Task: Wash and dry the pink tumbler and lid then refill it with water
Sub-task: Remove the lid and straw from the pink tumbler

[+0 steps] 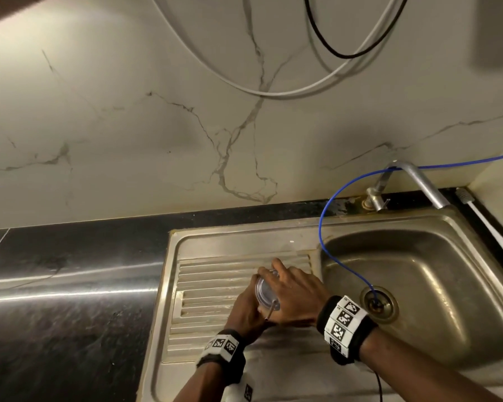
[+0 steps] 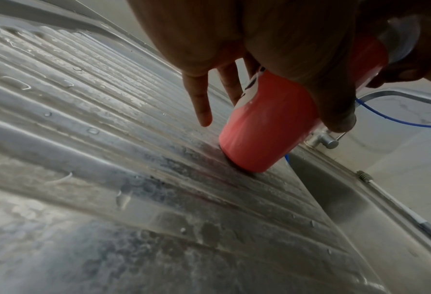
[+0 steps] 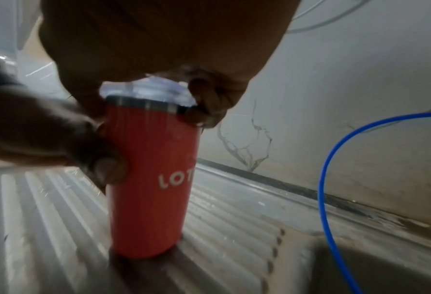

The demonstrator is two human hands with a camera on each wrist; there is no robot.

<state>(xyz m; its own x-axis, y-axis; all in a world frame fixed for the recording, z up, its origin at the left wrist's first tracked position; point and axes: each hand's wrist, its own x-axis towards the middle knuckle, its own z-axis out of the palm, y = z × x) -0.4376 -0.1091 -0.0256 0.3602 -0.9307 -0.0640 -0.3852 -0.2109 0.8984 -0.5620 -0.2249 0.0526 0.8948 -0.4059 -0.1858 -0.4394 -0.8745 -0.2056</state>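
The pink tumbler [image 3: 151, 179] stands upright on the ribbed drainboard [image 1: 215, 274] of the steel sink. My left hand [image 1: 251, 304] grips its body from the left, thumb on the near side and fingers [image 2: 202, 107] partly straight behind it. A clear lid [image 1: 266, 291] sits on the tumbler's mouth, and my right hand [image 1: 291, 288] covers it from above with fingers [image 3: 209, 99] curled round its rim. A thin straw [image 1: 270, 310] sticks out of the lid toward me. In the head view the hands hide most of the tumbler's body.
The sink basin [image 1: 418, 285] lies to the right, with a faucet [image 1: 418, 178] at its back. A blue tube [image 1: 328, 204] runs down into the drain. A white-handled brush [image 1: 482, 219] lies along the right edge. A white cloth [image 1: 288, 361] is under my forearms. Black counter [image 1: 70, 285] extends left.
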